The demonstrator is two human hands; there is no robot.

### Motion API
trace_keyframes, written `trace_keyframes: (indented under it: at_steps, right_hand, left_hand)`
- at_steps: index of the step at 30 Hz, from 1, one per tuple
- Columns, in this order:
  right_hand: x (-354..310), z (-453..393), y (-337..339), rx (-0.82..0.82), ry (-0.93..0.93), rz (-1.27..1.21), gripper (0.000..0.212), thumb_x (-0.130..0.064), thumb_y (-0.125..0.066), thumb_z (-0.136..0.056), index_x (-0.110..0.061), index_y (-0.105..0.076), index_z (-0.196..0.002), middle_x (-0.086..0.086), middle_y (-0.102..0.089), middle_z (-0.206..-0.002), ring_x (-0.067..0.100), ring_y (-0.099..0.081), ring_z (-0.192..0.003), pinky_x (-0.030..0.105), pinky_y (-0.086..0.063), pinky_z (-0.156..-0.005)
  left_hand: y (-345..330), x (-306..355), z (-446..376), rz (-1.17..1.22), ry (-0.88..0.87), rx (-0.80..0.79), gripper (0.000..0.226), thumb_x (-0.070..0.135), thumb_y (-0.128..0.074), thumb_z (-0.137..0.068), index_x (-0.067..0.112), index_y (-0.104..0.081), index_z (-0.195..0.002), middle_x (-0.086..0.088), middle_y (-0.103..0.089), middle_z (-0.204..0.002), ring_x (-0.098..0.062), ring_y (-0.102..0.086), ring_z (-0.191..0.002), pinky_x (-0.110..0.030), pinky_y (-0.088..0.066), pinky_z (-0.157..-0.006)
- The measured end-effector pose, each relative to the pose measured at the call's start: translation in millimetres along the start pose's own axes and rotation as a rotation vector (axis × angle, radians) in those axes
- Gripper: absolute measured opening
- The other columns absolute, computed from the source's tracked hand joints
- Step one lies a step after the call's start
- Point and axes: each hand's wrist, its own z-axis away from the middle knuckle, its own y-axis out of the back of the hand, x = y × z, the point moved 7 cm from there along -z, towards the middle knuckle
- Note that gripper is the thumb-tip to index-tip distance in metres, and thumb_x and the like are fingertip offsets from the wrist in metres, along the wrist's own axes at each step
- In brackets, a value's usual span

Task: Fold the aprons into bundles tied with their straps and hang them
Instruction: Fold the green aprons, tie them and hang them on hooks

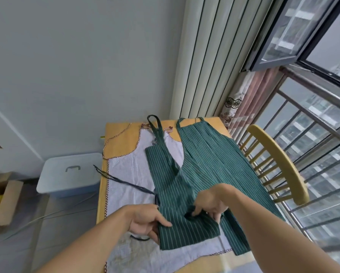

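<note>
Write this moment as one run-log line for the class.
stage: folding | left hand: grips green striped apron edge | right hand: pinches dark strap | white apron: flat underneath | hung: none visible

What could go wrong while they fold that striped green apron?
1. The folded green apron lies on a white apron and partly on a second green apron; tugging it might drag those along.
2. Its loose waist strap trails over the table's left edge and could snag or slip out of reach.
3. The left hand and right hand hold only the lower part, so the fold above may fall open.
</note>
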Motion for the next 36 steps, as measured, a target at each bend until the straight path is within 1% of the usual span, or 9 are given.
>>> trace_keyframes:
  at_steps: [4, 7, 11, 14, 19, 23, 30, 33, 36]
  right_hand:
    - [0, -23, 2, -0.046, 0.022, 0.036, 0.039, -0.02, -0.049, -0.107, -0.003, -0.053, -0.141, 0.016, -0.069, -0.114, 0.029, -0.07, -0.093, 0.045, -0.062, -0.079]
    - [-10, -47, 32, 0.099, 0.155, -0.031, 0.037, -0.02, -0.055, -0.105, -0.004, -0.055, -0.138, 0.015, -0.065, -0.13, 0.028, -0.071, -0.1, 0.042, -0.062, -0.087]
    - [-29, -79, 95, 0.501, 0.345, -0.166, 0.015, -0.017, -0.06, -0.102, -0.006, -0.063, -0.111, 0.019, -0.07, -0.113, 0.037, -0.07, -0.105, 0.05, -0.058, -0.092]
    - [-44, -100, 132, 0.586, 0.398, -0.249, 0.012, -0.022, -0.057, -0.103, -0.013, -0.064, -0.101, 0.016, -0.07, -0.098, 0.031, -0.069, -0.084, 0.053, -0.058, -0.09]
    - [-75, -131, 187, 0.676, 0.417, -0.304, 0.02, -0.025, -0.051, -0.106, -0.012, -0.063, -0.116, 0.008, -0.063, -0.08, 0.02, -0.054, -0.064, 0.035, -0.048, -0.06]
    - [-90, -160, 221, 0.704, 0.374, -0.27, 0.035, -0.021, -0.049, -0.107, -0.008, -0.054, -0.139, 0.0, -0.056, -0.072, 0.012, -0.045, -0.049, 0.019, -0.033, -0.037]
    - [-89, -198, 234, 0.682, 0.321, -0.322, 0.02, -0.035, -0.066, -0.098, -0.015, -0.064, -0.1, -0.003, -0.062, -0.076, 0.009, -0.055, -0.058, 0.018, -0.037, -0.044]
    - [-92, -206, 228, 0.636, 0.334, -0.34, 0.049, -0.043, -0.082, -0.083, -0.017, -0.06, -0.118, 0.0, -0.073, -0.104, 0.012, -0.069, -0.078, 0.02, -0.05, -0.057]
    - [-95, -208, 225, 0.61, 0.324, -0.362, 0.055, -0.04, -0.087, -0.078, -0.014, -0.062, -0.12, 0.0, -0.073, -0.106, 0.013, -0.07, -0.083, 0.024, -0.054, -0.064]
  left_hand:
    - [9, -8, -2, 0.04, 0.015, -0.061, 0.028, 0.002, -0.055, -0.099, 0.004, -0.067, -0.124, -0.017, -0.071, -0.121, -0.028, -0.073, -0.103, -0.037, -0.063, -0.077]
    - [45, 0, -19, -0.041, -0.059, 0.215, 0.03, 0.005, -0.063, -0.098, 0.007, -0.065, -0.127, -0.012, -0.073, -0.121, -0.026, -0.072, -0.109, -0.037, -0.059, -0.086]
    - [100, 23, -40, 0.159, -0.191, 0.534, 0.026, 0.008, -0.062, -0.1, 0.007, -0.063, -0.126, -0.009, -0.075, -0.117, -0.026, -0.069, -0.113, -0.045, -0.051, -0.105]
    - [137, 48, -57, 0.276, -0.249, 0.66, 0.014, 0.011, -0.061, -0.101, 0.015, -0.063, -0.114, -0.006, -0.074, -0.112, -0.021, -0.068, -0.106, -0.037, -0.055, -0.089]
    - [198, 90, -91, 0.213, -0.29, 0.824, 0.015, 0.012, -0.063, -0.1, 0.016, -0.067, -0.114, -0.009, -0.074, -0.118, -0.024, -0.07, -0.107, -0.041, -0.055, -0.097]
    - [227, 107, -112, 0.156, -0.219, 0.916, 0.018, 0.013, -0.063, -0.1, 0.015, -0.068, -0.117, -0.005, -0.074, -0.111, -0.018, -0.07, -0.098, -0.028, -0.051, -0.07]
    - [255, 121, -128, -0.089, -0.116, 1.19, 0.035, 0.024, -0.079, -0.087, 0.017, -0.059, -0.115, -0.001, -0.071, -0.104, -0.016, -0.07, -0.084, -0.031, -0.056, -0.067]
    - [260, 125, -131, -0.159, 0.008, 1.214, 0.06, 0.042, -0.084, -0.078, 0.015, -0.052, -0.121, -0.001, -0.068, -0.108, -0.017, -0.068, -0.086, -0.031, -0.053, -0.064]
    - [268, 124, -134, -0.149, 0.064, 1.139, 0.082, 0.054, -0.089, -0.063, 0.013, -0.057, -0.127, -0.003, -0.069, -0.118, -0.022, -0.068, -0.101, -0.041, -0.059, -0.086]
